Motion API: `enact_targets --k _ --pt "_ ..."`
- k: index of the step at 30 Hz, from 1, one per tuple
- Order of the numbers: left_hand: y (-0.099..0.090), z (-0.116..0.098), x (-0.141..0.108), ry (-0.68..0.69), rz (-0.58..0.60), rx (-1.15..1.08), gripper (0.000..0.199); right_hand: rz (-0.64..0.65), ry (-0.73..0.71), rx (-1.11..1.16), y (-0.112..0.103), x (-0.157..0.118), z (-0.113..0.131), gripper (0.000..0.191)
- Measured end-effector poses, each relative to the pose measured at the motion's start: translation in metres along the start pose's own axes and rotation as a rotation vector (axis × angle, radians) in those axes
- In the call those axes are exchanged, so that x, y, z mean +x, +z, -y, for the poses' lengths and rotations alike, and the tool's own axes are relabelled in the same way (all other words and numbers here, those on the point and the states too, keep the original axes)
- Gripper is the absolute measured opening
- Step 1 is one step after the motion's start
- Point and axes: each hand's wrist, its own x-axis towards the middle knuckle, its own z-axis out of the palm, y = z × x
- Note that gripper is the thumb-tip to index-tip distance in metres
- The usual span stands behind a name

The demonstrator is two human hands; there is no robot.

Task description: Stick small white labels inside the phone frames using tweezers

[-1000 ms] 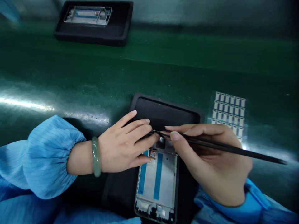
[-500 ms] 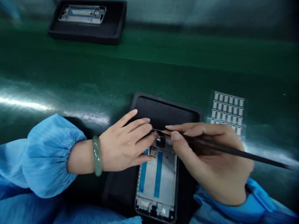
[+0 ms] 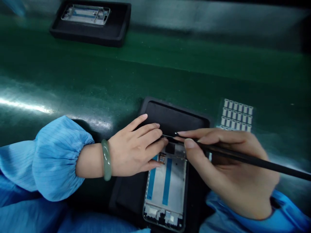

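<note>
A phone frame (image 3: 159,194) with two blue strips lies in a black tray (image 3: 179,118) in front of me. My left hand (image 3: 137,149), with a green bangle on the wrist, lies over the frame's upper left part. Its fingers are stretched out and spread, and they hide part of the frame's top. In my right hand (image 3: 230,171) is a pair of black tweezers (image 3: 262,163), pinched between thumb and fingers. The tweezers' front end is at the frame's top edge, close to my left fingertips. Whether the tips hold anything is too small to tell.
To the right, partly behind my right hand, lies a sheet of small pale stickers (image 3: 236,115). A second black tray (image 3: 116,35) with another phone frame (image 3: 85,15) stands at the far left. The green work surface (image 3: 145,71) is shiny.
My right hand with the tweezers has shifted slightly right, covering more of the sticker sheet. The left hand and phone frame sit slightly further right in view.
</note>
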Motion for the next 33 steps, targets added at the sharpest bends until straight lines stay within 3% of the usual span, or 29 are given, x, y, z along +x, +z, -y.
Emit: enact_targets --k 7,18,25,33 --pt "-0.0005 0.0000 0.0000 0.001 -0.005 -0.001 0.046 0.056 0.089 0.035 0.0002 0.0009 -0.0029 0.020" --pt "0.0020 0.0002 0.0003 0.003 -0.024 0.008 0.046 0.094 0.017 -0.141 -0.0002 0.0047 0.0009 0.016" --pt "0.0016 -0.0003 0.0003 -0.004 -0.017 0.011 0.045 0.052 0.051 0.044 0.0029 0.0016 -0.0054 0.019" --pt "0.0012 -0.0006 0.0005 -0.011 -0.008 0.001 0.045 0.040 0.050 0.029 0.0071 0.0006 -0.0087 0.018"
